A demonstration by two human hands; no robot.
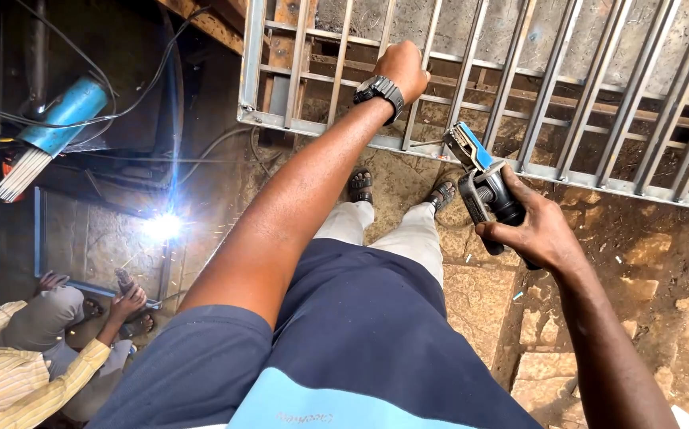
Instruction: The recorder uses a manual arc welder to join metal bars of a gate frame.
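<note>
My left hand [402,70], with a black wristwatch [379,89] on the wrist, is closed around a vertical bar of a grey metal grille [519,167] that lies raised in front of me. My right hand [534,230] grips the black handle of a welding electrode holder [483,187] with a blue-topped jaw, and its tip sits against the grille's lower frame rail. My sandalled feet show below the grille.
At lower left another person in a yellow striped shirt [11,373] crouches, with a bright welding arc [162,226] flaring near them. A blue tube of welding rods [54,127] and black cables lie at upper left. The ground is rough stone and dirt.
</note>
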